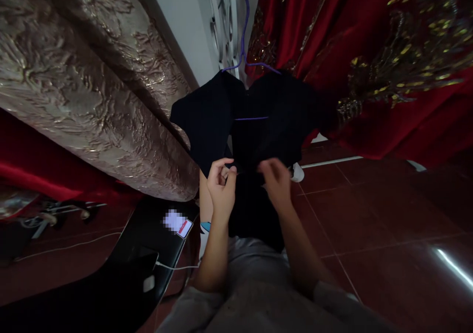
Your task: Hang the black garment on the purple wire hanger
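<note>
Fingers of both hands [221, 187] [276, 181] pinch black garment [266, 126] hem; open floor [369, 215] rightward.

A dress or costume shop, or its fitting corner.

Ornate garments crowd in on every side: a red gown [388, 62] stitched with gold sequins hangs to the right, and a heavy champagne brocade fabric [81, 86] sweeps down on the left over more red cloth. A black garment [258, 121] hangs on a purple wire hanger [244, 37] against a white wall [185, 22]. Underfoot lie glossy dark red floor tiles [369, 215], and a phone [178, 223] sits charging on a black seat [121, 274].
</note>
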{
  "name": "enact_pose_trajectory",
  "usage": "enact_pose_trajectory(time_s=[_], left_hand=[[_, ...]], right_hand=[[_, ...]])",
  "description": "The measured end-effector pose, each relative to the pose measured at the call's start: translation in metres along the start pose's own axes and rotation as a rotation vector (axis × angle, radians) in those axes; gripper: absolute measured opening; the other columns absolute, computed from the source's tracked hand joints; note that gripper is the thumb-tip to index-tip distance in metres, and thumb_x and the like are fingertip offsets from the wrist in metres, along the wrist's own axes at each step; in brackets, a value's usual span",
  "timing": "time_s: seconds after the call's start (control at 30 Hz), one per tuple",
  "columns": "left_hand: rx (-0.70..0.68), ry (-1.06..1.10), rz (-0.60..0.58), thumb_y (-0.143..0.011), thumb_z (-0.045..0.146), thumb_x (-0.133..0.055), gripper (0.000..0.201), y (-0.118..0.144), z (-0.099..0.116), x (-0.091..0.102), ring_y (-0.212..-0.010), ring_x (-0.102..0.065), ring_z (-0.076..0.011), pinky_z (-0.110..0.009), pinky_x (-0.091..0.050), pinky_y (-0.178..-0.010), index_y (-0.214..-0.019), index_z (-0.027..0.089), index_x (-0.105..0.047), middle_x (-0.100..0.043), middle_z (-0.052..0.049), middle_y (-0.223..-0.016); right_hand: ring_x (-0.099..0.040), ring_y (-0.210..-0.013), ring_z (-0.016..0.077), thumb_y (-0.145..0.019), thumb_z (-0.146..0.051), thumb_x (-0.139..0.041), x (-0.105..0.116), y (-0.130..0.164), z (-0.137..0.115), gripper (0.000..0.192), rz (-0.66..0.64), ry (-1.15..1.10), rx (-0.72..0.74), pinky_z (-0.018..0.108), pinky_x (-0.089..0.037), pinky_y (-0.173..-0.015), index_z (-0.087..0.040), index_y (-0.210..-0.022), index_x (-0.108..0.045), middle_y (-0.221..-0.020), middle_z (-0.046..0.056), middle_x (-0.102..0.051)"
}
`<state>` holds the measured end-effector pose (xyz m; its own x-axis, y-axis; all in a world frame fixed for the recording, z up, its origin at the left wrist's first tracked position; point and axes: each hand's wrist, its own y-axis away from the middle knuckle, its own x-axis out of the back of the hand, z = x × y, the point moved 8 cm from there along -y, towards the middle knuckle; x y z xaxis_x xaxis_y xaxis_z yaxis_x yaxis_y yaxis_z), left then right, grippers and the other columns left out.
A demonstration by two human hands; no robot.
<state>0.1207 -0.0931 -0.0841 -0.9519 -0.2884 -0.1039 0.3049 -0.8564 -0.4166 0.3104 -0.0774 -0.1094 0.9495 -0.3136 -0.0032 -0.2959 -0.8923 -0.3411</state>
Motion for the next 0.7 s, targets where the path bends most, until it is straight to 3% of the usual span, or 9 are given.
enact_pose_trajectory(time_s=[0.03, 0.07, 0.1, 0.2, 0.27, 0.5, 0.6, 0.7], left_hand=[[-0.007, -0.003, -0.010, -0.093, 0.021, -0.069, 0.014, 0.001, 0.004, -0.002, -0.061, -0.048, -0.0087, -0.019, -0.047, -0.062, -0.106, 0.020, -0.069, -0.050, 0.004, -0.072], [-0.016, -0.012, -0.018, -0.093, 0.020, -0.069, 0.013, 0.002, 0.008, -0.004, -0.062, -0.050, -0.0085, -0.019, -0.047, -0.062, -0.106, 0.019, -0.069, -0.052, 0.003, -0.073], [-0.023, -0.022, -0.026, -0.093, 0.020, -0.069, 0.012, 0.004, 0.011, -0.006, -0.063, -0.052, -0.0083, -0.018, -0.048, -0.062, -0.105, 0.019, -0.069, -0.054, 0.003, -0.074], [-0.031, -0.002, -0.036, -0.094, 0.019, -0.069, 0.013, 0.008, 0.015, -0.009, -0.063, -0.054, -0.0074, -0.017, -0.049, -0.062, -0.106, 0.020, -0.068, -0.055, 0.003, -0.075], [-0.028, 0.055, -0.023, -0.093, 0.020, -0.070, 0.018, 0.009, 0.013, -0.009, -0.063, -0.053, -0.0071, -0.017, -0.050, -0.062, -0.111, 0.021, -0.064, -0.053, 0.003, -0.075], [0.038, 0.069, -0.029, -0.095, 0.031, -0.069, 0.035, 0.011, 0.005, -0.017, -0.065, -0.054, -0.0090, -0.022, -0.054, -0.065, -0.122, 0.029, -0.048, -0.050, 0.003, -0.081], [0.031, 0.048, -0.038, -0.098, 0.030, -0.063, 0.034, 0.012, 0.005, -0.015, -0.069, -0.060, -0.0106, -0.024, -0.055, -0.066, -0.127, 0.030, -0.044, -0.057, 0.001, -0.089], [0.060, 0.052, -0.061, -0.100, 0.026, -0.057, 0.029, 0.011, -0.007, -0.010, -0.085, -0.067, -0.0135, -0.029, -0.058, -0.082, -0.126, 0.026, -0.045, -0.066, -0.004, -0.098]], right_hand=[[-0.062, -0.075, 0.0157, -0.100, -0.056, -0.052, -0.029, 0.006, 0.009, 0.043, -0.255, -0.030, -0.111, 0.028, -0.048, -0.070, -0.017, -0.085, -0.063, -0.079, 0.003, -0.064], [-0.062, -0.072, 0.0153, -0.101, -0.061, -0.048, -0.048, 0.011, 0.015, 0.049, -0.421, -0.049, -0.198, 0.028, -0.047, -0.067, -0.017, -0.083, -0.063, -0.076, 0.003, -0.065], [-0.061, -0.069, 0.0148, -0.100, -0.064, -0.047, -0.058, 0.013, 0.018, 0.053, -0.480, -0.061, -0.256, 0.027, -0.046, -0.065, -0.017, -0.081, -0.062, -0.074, 0.003, -0.065], [-0.056, -0.059, 0.0122, -0.093, -0.068, -0.056, -0.057, 0.005, 0.018, 0.057, -0.381, -0.093, -0.296, 0.025, -0.042, -0.060, -0.017, -0.068, -0.057, -0.061, 0.001, -0.059], [-0.054, -0.055, 0.0109, -0.091, -0.068, -0.059, -0.055, 0.005, 0.016, 0.058, -0.391, -0.139, -0.298, 0.024, -0.042, -0.058, -0.017, -0.063, -0.055, -0.057, 0.001, -0.058], [-0.054, -0.053, 0.0103, -0.089, -0.061, -0.066, -0.049, 0.008, 0.020, 0.046, -0.379, -0.209, -0.332, 0.023, -0.039, -0.051, -0.018, -0.077, -0.058, -0.066, 0.002, -0.066], [-0.051, -0.052, 0.0103, -0.091, -0.063, -0.063, -0.051, 0.008, 0.019, 0.052, -0.400, -0.206, -0.319, 0.024, -0.039, -0.054, -0.018, -0.067, -0.055, -0.057, 0.001, -0.059], [-0.046, -0.049, 0.0094, -0.089, -0.064, -0.065, -0.047, 0.006, 0.017, 0.054, -0.349, -0.172, -0.327, 0.025, -0.036, -0.053, -0.017, -0.064, -0.057, -0.052, -0.001, -0.053]])
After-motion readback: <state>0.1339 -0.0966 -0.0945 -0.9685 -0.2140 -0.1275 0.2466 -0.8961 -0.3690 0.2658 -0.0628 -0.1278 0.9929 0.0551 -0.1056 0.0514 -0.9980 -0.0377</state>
